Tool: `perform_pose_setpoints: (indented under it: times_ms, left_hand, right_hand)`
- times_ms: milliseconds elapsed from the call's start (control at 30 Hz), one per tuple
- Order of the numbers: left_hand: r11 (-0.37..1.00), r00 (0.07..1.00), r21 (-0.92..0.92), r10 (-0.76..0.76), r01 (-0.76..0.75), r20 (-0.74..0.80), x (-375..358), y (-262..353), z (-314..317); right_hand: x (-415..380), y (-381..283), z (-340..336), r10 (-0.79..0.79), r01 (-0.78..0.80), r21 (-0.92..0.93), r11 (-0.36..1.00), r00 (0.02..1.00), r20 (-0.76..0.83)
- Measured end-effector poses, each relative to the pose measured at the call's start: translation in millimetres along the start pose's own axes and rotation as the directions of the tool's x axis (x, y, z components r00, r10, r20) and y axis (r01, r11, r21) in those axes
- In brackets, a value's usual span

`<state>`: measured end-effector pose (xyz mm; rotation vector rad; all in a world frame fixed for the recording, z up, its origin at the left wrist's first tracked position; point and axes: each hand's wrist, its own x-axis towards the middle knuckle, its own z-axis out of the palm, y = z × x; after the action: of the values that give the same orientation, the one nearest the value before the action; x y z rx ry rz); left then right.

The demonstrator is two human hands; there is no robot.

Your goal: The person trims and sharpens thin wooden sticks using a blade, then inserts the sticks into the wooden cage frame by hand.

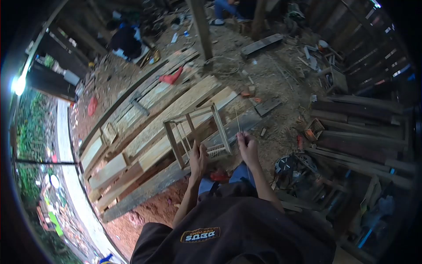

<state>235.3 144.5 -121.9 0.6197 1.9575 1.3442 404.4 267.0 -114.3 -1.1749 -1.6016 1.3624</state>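
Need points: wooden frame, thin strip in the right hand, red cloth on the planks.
wooden frame (pixel 220 127): head view, on its right upright bar.
thin strip (pixel 238 121): head view, on the stretch above the right hand (pixel 247 147).
red cloth (pixel 170 78): head view, on its middle, lying on the planks (pixel 176 110).

The left hand (pixel 198 155) covered the lower part of the frame (pixel 198 132), so its grip there could not be made out. The strip (pixel 238 123) in the right hand (pixel 247 143) was too thin to follow past the fingers. A person (pixel 226 9) at the top was cut off by the edge. The tools (pixel 293 165) lay blurred in shadow.
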Motion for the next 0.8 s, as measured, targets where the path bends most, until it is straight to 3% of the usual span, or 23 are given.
perform_pose_setpoints:
  times_ms: [67,167,200,267,367,433,500,700,733,800]
  left_hand:
    - [0.999,0.996,-0.046,-0.018,0.022,0.084,-8.1,14.2,44.7]
    - [0.991,0.981,0.099,0.072,-0.091,0.182,-18.0,53.6,109.5]
    - [0.995,0.966,0.014,0.091,-0.097,0.243,-20.9,62.2,130.0]
    - [0.994,0.939,0.038,0.08,-0.099,0.335,-25.3,79.9,164.0]
    - [0.985,0.851,0.028,0.135,-0.172,0.507,-17.5,78.5,206.0]
    - [0.982,0.808,0.03,0.138,-0.188,0.572,-20.8,94.8,234.9]
    - [0.98,0.768,0.03,0.136,-0.198,0.626,-22.5,107.5,256.3]
    - [0.936,0.694,0.173,0.097,-0.308,0.713,-7.5,136.1,319.0]
    - [0.92,0.684,0.198,0.095,-0.337,0.723,-3.7,141.0,330.0]
    - [0.894,0.67,0.228,0.102,-0.386,0.735,2.9,139.3,341.1]
  right_hand:
    - [1.9,-1.6,-43.6,0.093,-0.092,0.056,0.994,0.996,-0.019]
    - [3.9,-7.7,-99.1,0.04,-0.022,0.118,0.993,0.988,-0.151]
    - [2.3,-15.2,-118.4,0.094,-0.077,0.102,0.992,0.981,-0.172]
    - [0.6,-29.4,-154.4,0.196,-0.183,0.076,0.98,0.957,-0.215]
    - [-1.5,-19.4,-190.8,0.088,-0.114,-0.034,0.993,0.899,-0.428]
    - [-5.1,-33.4,-214.8,0.135,-0.162,-0.011,0.987,0.856,-0.498]
    - [-7.1,-39.0,-234.6,0.173,-0.216,-0.015,0.976,0.819,-0.547]
    - [7.8,-0.6,-268.1,0.139,-0.103,0.094,0.99,0.724,-0.676]
    - [10.7,-3.6,-279.0,0.178,-0.217,0.022,0.976,0.734,-0.656]
    - [12.9,-3.9,-274.7,0.136,-0.184,0.015,0.983,0.668,-0.732]
